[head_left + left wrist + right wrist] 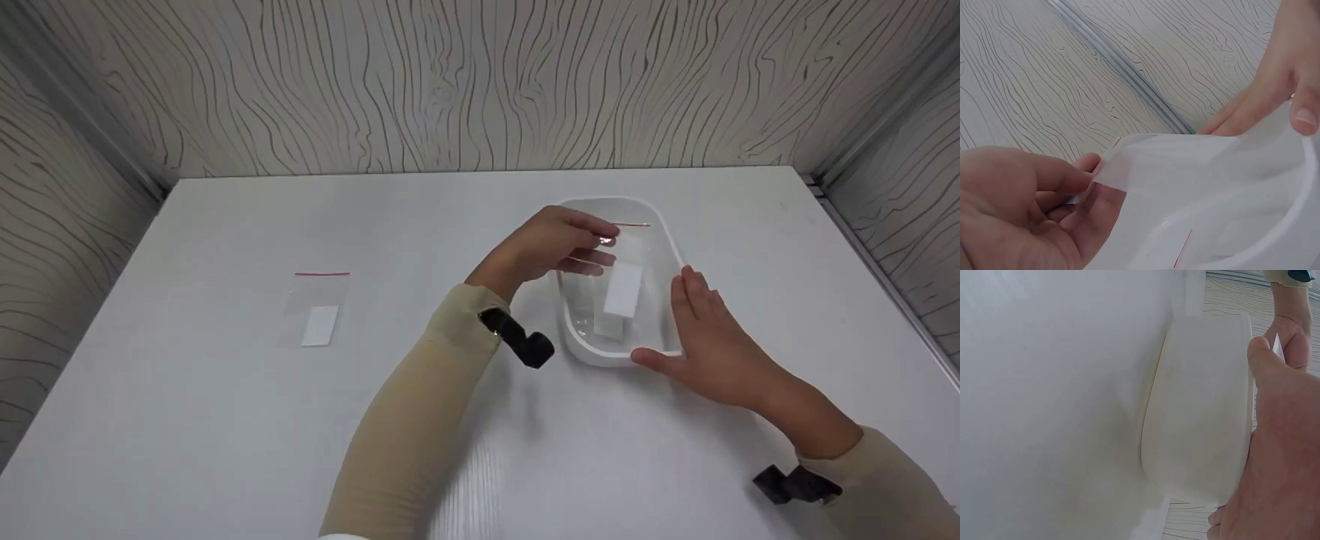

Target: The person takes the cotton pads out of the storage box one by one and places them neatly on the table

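The white tabletop (225, 420) carries a white rounded container (600, 358), at 2 o'clock from the tabletop's middle. Over the container's 4 o'clock rim lies the right hand (709, 352), its grip spread, thumb and straight fingers touching the wall. At the 10 o'clock side is the left hand (566, 244), its grip pinching a clear bag (1113, 173) above the container. Out at 9 o'clock, well apart, a pink-topped bag (306, 294) lies flat. Smallest are white cards: one inside that bag (321, 325), another (624, 290) showing within the container's outline.
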Available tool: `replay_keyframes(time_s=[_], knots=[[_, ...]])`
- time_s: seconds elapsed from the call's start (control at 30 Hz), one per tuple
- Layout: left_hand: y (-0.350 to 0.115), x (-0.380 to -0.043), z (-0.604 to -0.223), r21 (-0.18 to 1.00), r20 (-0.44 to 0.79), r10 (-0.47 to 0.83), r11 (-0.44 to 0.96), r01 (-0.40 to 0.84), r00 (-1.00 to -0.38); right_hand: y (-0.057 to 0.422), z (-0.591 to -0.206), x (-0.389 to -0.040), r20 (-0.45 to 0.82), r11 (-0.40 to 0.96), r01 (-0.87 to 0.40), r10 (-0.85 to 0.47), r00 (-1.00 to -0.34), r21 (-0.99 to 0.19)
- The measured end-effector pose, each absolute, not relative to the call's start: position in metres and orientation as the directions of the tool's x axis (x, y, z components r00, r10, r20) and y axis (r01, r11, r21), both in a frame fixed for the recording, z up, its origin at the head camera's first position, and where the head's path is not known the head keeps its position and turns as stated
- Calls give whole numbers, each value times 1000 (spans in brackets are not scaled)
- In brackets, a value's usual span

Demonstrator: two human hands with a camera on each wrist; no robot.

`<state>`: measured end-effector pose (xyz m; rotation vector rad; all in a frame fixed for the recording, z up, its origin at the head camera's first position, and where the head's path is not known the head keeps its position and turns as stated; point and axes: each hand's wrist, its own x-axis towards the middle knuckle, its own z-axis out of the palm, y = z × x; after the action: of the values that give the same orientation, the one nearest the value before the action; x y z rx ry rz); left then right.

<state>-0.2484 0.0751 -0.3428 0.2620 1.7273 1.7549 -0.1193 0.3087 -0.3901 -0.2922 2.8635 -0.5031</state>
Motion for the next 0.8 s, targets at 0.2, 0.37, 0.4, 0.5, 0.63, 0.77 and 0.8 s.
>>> replay_keyframes(time_s=[0.2, 0.37, 0.4, 0.5, 0.63, 0.77, 0.8], knots=[[69, -250, -344, 944, -294, 575, 51, -325, -763, 308, -390, -119, -180, 924, -148, -223, -958, -353], [64, -251, -345, 944, -295, 582, 55, -325, -758, 307, -388, -118, -179, 922, -150, -226, -958, -358], [62, -251, -345, 944, -296, 581, 56, -326, -758, 307, -388, -118, -177, 921, -154, -229, -957, -358], [57, -252, -346, 943, -296, 580, 49, -330, -759, 307, -388, -119, -174, 919, -160, -235, -956, -361], [49, -253, -346, 941, -297, 570, 37, -337, -766, 306, -388, -120, -176, 920, -158, -233, -956, -359], [43, -253, -346, 939, -304, 560, 37, -343, -771, 305, -389, -121, -181, 922, -149, -225, -957, -357], [41, -254, -347, 939, -304, 558, 38, -341, -772, 305, -389, -121, -181, 924, -148, -223, -958, -353]])
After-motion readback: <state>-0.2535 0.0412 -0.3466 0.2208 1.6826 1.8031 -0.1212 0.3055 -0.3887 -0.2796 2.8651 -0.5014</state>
